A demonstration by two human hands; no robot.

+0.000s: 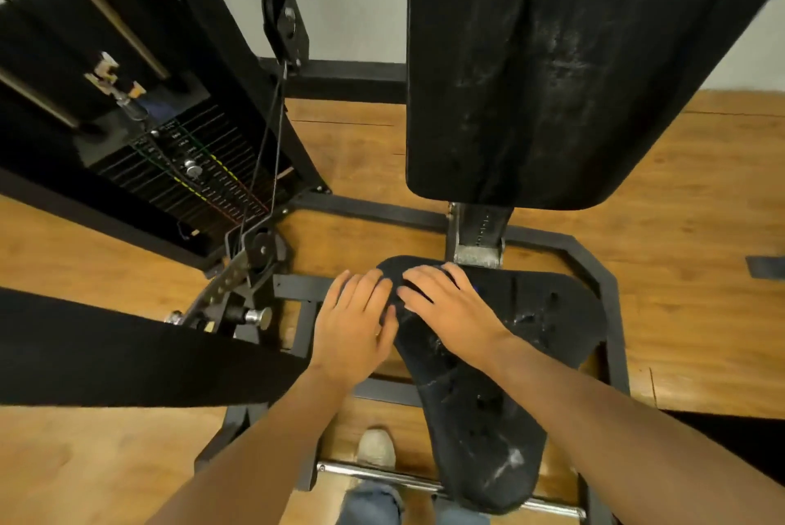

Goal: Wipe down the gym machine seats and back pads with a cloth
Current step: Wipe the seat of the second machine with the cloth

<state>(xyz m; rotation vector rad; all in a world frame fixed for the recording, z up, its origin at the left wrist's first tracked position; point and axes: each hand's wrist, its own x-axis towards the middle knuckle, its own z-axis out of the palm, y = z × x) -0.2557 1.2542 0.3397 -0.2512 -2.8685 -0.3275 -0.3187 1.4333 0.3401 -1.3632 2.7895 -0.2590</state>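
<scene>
Forearms are being extended from the bottom edge, above a light shoe (pixel 376 446) and jeans. Left hand (pixel 354 322) is being laid flat at the seat's left rear edge, fingers straight, nothing gripped. Right hand (pixel 446 303) is being pressed flat at the rear of the seat (pixel 480 410), fingers spread; something dark, apparently the cloth (pixel 393 276), is bunched under and just ahead of the fingertips, black on black, so its outline cannot be traced with certainty.

Handling, judged: cloth is light, limp and likely to bunch, so it is best driven under a flat palm rather than pinched. Seat is fixed, padded vinyl, firm with slight give; scuffs and white marks are showing on it, so snagging is possible.

Back pad (pixel 565 57) is standing upright just behind the seat, streaked with pale residue, apparently not yet wiped.

Weight stack (pixel 182 167) with cable and pulley (pixel 282 21) is sitting to the left, a black padded arm (pixel 127 354) crossing the lower left. Steel frame (pixel 611 312) is resting on wood-look flooring (pixel 701 269); a pale wall is showing behind.
</scene>
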